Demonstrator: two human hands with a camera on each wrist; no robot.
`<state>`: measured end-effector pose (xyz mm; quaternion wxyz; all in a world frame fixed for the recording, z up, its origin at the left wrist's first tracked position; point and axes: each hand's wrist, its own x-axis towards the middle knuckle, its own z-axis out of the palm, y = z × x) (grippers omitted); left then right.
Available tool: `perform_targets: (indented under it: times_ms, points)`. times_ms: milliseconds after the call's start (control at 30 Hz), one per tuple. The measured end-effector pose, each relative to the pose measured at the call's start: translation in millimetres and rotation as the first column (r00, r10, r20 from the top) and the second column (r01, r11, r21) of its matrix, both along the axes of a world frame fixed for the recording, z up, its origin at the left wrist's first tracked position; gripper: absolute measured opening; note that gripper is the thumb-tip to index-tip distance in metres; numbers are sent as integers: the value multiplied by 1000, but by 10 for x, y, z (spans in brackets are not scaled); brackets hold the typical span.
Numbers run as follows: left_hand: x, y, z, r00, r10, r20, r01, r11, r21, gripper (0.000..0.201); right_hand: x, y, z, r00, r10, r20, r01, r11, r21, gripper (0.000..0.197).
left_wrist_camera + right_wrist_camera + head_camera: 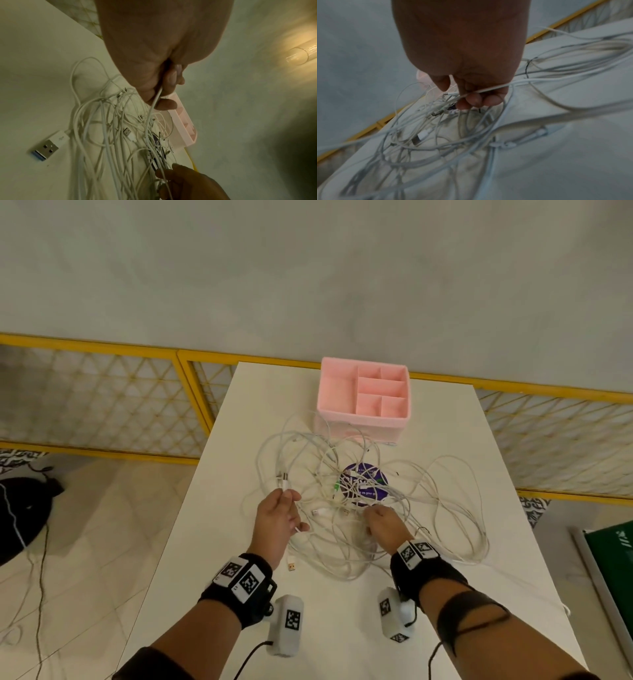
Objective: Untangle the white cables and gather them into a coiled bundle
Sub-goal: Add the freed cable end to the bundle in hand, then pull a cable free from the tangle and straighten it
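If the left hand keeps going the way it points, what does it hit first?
Probably the loose loops of the white cables just beyond the left hand, which pinches one strand. The pink organizer lies farther off to the right; depth is unclear.

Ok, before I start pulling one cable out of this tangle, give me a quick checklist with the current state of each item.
1. Left hand grips a single cable: ok.
2. Right hand has strands across its curled fingers: ok.
3. White cables untangled: not ok, loops cross all over.
4. Loose USB plug lies free on the white table: ok.
5. Pink organizer clear of loops: not ok, strands reach its base.
6. Which plug belongs to the held cable: cannot tell.
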<state>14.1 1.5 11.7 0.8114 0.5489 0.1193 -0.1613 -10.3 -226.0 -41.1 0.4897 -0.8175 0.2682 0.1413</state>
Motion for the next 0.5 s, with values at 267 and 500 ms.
perform_targets:
  times_ms: [267,500]
  points:
    - [-79,13,19,999,-41,-10,41,999,32,27,425,64,-78,927,-368,-77,370,929,19,27]
    - [-32,-11,67,999,-43,32,41,996,74,27,690,129,437,910,-407,84,386,902,193,16]
